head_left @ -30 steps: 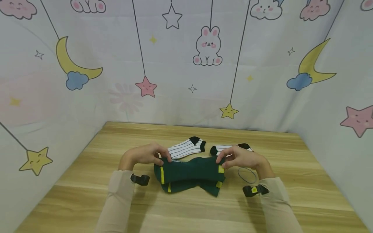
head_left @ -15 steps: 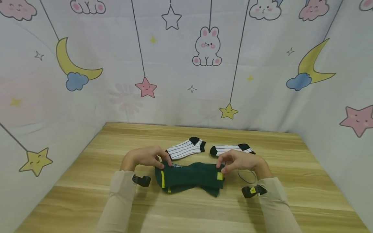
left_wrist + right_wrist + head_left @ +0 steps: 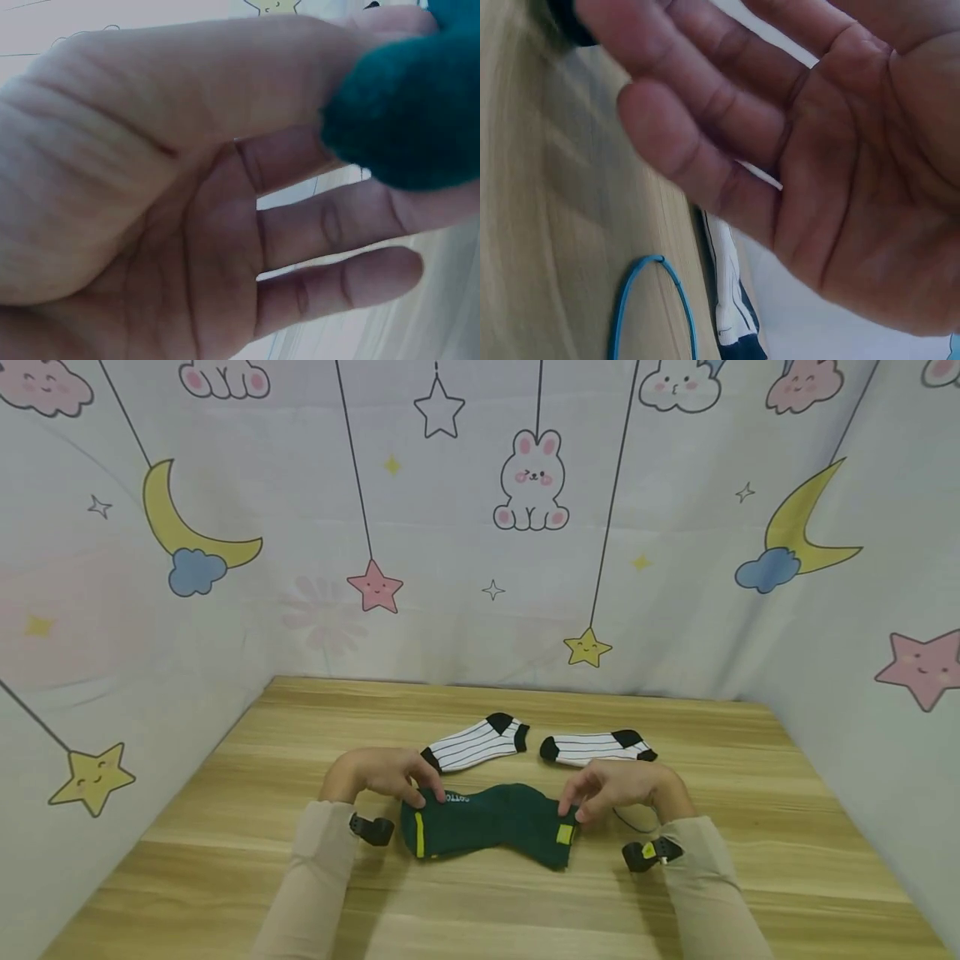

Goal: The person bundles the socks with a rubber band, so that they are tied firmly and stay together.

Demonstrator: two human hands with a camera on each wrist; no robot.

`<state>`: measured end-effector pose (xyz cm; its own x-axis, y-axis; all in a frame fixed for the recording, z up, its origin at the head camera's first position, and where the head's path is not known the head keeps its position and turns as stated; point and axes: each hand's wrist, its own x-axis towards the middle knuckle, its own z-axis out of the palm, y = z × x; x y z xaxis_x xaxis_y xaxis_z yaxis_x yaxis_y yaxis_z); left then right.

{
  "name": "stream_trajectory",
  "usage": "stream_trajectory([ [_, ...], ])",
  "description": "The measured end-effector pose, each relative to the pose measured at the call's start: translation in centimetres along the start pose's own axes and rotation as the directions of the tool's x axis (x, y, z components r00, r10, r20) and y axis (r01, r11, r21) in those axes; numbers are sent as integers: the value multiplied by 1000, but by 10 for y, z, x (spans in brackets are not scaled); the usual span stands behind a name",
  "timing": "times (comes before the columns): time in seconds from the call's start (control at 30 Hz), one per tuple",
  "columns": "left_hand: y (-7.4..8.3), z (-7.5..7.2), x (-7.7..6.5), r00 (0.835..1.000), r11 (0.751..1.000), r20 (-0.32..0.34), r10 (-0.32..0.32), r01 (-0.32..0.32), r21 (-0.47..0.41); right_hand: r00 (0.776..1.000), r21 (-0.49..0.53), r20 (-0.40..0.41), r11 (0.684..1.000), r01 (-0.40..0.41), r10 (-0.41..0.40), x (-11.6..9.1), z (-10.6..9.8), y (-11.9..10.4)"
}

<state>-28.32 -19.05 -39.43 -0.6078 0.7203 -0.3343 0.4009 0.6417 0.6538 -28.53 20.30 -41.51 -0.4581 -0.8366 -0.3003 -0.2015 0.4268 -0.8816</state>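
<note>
A dark green sock (image 3: 487, 827) with yellow bands and white lettering lies flat near the middle of the table, covering nearly all of a second green sock beneath it. At its rounded toe end, my left hand (image 3: 382, 772) pinches the upper edge between thumb and fingers. Green cloth (image 3: 405, 112) shows at those fingertips in the left wrist view, with the other fingers spread apart. My right hand (image 3: 618, 787) pinches the cuff end by its upper corner. In the right wrist view my right hand (image 3: 780, 150) hides most of what its fingertips hold.
Behind the green socks lie two white striped socks with black toes and heels, one at left (image 3: 476, 745) and one at right (image 3: 592, 748). A thin blue loop (image 3: 652, 262) rests on the wooden table (image 3: 480, 910) by my right hand. Printed curtains (image 3: 450, 635) close the back and sides.
Both hands have come down and toward me with the upper green sock. It now lies over the lower green sock, whose yellow bands showed before. The white socks have stayed put.
</note>
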Motion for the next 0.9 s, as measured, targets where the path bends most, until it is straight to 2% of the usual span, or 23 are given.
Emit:
stream_trajectory([
  [0.2, 3, 1, 1, 999, 999, 22, -25, 25, 23, 997, 41, 7, 996, -75, 75, -2, 0, -1],
  [0.4, 6, 2, 3, 998, 998, 33, -60, 59, 39, 992, -22, -49, 992, -121, 120, -5, -1, -2],
  [0.7, 5, 5, 10, 1000, 997, 7, 4, -4, 81, 983, -59, -103, 985, -162, 155, -10, -2, 0],
  [0.9, 2, 6, 14, 1000, 996, -24, 3, -1, 85, 983, -59, -114, 987, -149, 141, -11, -4, 3],
])
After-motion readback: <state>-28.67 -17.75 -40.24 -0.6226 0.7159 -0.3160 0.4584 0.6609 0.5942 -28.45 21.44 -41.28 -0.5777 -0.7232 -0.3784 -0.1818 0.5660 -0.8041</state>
